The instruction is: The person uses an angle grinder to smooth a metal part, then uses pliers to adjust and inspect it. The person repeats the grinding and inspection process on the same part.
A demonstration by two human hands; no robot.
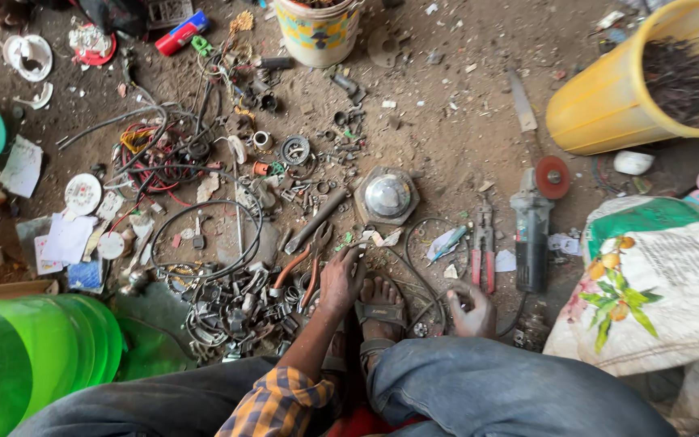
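Curled loosely, the right hand (pixel 472 310) pinches something too small to tell; the left hand (pixel 341 279), fingers apart, touches small metal scrap beside orange-handled pliers (pixel 302 267) at ten o'clock: stiff, light, best taken by handles.

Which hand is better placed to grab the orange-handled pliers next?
Left, probably. The left hand is stretched forward with fingertips right beside the orange-handled pliers. The right hand is curled on the far side of the sandalled foot.

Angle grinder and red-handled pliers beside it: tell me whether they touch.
Apart. The head view shows a strip of bare dirt between the angle grinder and the red-handled pliers.
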